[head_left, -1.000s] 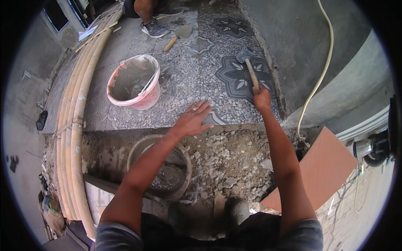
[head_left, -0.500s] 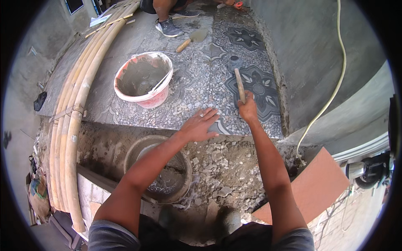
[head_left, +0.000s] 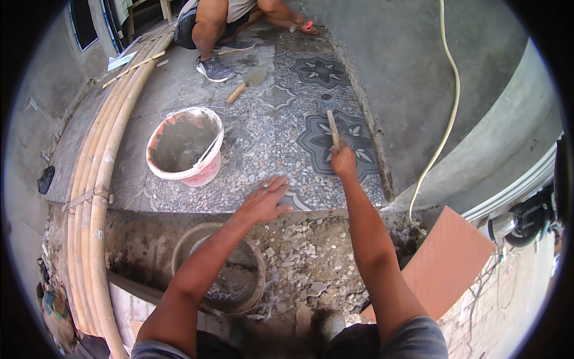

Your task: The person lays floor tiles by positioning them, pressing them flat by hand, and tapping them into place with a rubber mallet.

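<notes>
My right hand (head_left: 342,157) grips the wooden handle of a rubber mallet (head_left: 332,122), whose head is over the pebble-and-flower patterned tiles (head_left: 317,185). My left hand (head_left: 269,197) rests with fingers apart on the pebbled surface at the near edge of the tiling. Left of my hands stands a white and pink bucket (head_left: 200,173) of grey mortar. Beyond it lies a trowel (head_left: 236,92) with a wooden handle. Below the tile edge, a round basin (head_left: 258,269) with wet grey mix is partly hidden by my left forearm, beside broken rubble (head_left: 305,263).
A co-worker (head_left: 212,24) crouches at the far end, holding an orange-handled tool (head_left: 308,25). Bamboo poles (head_left: 104,191) run along the left. A grey wall (head_left: 394,90) with a hanging pale hose (head_left: 455,102) borders the right, near a brown board (head_left: 442,257) and a dark machine (head_left: 526,221).
My right hand has moved left and lower relative to the flower tile with the mallet. My left hand stays on the tile. The view has shifted, showing more of the crouching co-worker.
</notes>
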`<move>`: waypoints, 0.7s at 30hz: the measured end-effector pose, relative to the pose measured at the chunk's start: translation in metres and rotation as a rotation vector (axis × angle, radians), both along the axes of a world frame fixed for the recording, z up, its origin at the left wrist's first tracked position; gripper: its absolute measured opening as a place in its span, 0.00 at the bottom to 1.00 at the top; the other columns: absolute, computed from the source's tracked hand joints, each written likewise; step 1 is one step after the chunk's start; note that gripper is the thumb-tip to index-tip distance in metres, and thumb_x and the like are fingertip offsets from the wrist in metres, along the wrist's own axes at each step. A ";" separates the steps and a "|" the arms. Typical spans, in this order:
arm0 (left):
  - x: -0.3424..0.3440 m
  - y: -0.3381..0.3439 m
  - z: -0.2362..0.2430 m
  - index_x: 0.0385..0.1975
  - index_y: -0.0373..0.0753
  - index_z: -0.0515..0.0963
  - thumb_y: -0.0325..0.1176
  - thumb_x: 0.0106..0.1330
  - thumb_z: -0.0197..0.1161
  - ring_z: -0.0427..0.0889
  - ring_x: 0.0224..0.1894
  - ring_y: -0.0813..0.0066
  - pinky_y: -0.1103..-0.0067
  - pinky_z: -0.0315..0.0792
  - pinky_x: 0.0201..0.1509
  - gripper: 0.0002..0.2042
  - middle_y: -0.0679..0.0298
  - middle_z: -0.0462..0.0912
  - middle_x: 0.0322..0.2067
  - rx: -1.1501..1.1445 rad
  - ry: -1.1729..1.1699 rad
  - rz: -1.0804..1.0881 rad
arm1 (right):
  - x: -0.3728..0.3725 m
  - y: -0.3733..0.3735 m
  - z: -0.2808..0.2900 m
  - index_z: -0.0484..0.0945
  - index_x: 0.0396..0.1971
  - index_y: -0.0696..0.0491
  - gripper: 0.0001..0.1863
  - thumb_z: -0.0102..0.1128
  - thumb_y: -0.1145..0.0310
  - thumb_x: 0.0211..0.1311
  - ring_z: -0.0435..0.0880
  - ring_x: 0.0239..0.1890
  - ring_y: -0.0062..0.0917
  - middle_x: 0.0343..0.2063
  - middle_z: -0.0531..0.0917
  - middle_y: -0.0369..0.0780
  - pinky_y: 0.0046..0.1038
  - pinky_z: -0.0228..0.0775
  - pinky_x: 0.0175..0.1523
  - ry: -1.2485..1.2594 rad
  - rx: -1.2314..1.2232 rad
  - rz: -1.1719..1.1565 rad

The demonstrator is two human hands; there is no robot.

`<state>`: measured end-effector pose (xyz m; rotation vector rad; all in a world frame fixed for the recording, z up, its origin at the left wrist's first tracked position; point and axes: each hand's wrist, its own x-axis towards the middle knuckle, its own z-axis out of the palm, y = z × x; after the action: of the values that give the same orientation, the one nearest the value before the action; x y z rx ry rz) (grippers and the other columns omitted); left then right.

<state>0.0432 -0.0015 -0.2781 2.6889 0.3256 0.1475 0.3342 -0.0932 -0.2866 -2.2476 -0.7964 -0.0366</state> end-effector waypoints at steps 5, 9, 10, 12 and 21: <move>0.005 -0.001 -0.005 0.66 0.37 0.66 0.53 0.65 0.62 0.54 0.75 0.53 0.62 0.53 0.76 0.35 0.53 0.57 0.72 0.102 -0.009 -0.027 | 0.005 -0.008 -0.001 0.68 0.65 0.52 0.27 0.55 0.61 0.67 0.82 0.46 0.55 0.41 0.83 0.58 0.51 0.73 0.51 -0.048 -0.049 -0.029; 0.004 -0.001 -0.005 0.68 0.37 0.65 0.55 0.65 0.62 0.52 0.76 0.55 0.62 0.53 0.76 0.37 0.55 0.55 0.73 0.117 0.020 -0.024 | 0.002 -0.007 0.005 0.67 0.66 0.52 0.27 0.54 0.60 0.68 0.82 0.45 0.54 0.41 0.84 0.56 0.51 0.73 0.50 -0.033 -0.083 -0.062; 0.004 -0.002 -0.004 0.68 0.37 0.65 0.55 0.65 0.62 0.52 0.76 0.55 0.62 0.53 0.76 0.37 0.55 0.55 0.73 0.119 0.022 -0.030 | 0.002 -0.005 0.008 0.67 0.66 0.51 0.28 0.53 0.60 0.68 0.83 0.45 0.54 0.41 0.84 0.56 0.50 0.74 0.50 -0.027 -0.093 -0.064; 0.003 -0.003 -0.003 0.68 0.37 0.65 0.56 0.66 0.62 0.51 0.76 0.55 0.62 0.52 0.76 0.37 0.55 0.54 0.74 0.129 0.044 -0.021 | 0.000 -0.005 0.010 0.66 0.66 0.51 0.28 0.53 0.60 0.68 0.83 0.45 0.54 0.41 0.84 0.55 0.50 0.74 0.50 -0.020 -0.101 -0.070; 0.000 -0.001 -0.008 0.67 0.36 0.65 0.56 0.65 0.62 0.54 0.75 0.53 0.64 0.53 0.76 0.37 0.54 0.56 0.73 0.127 0.007 -0.021 | -0.004 -0.002 0.000 0.68 0.65 0.51 0.28 0.55 0.61 0.67 0.83 0.44 0.54 0.39 0.84 0.56 0.49 0.74 0.50 -0.026 -0.067 -0.031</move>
<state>0.0434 -0.0029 -0.2860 2.8183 0.2998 0.1580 0.3303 -0.0951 -0.2863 -2.3271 -0.7876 -0.0551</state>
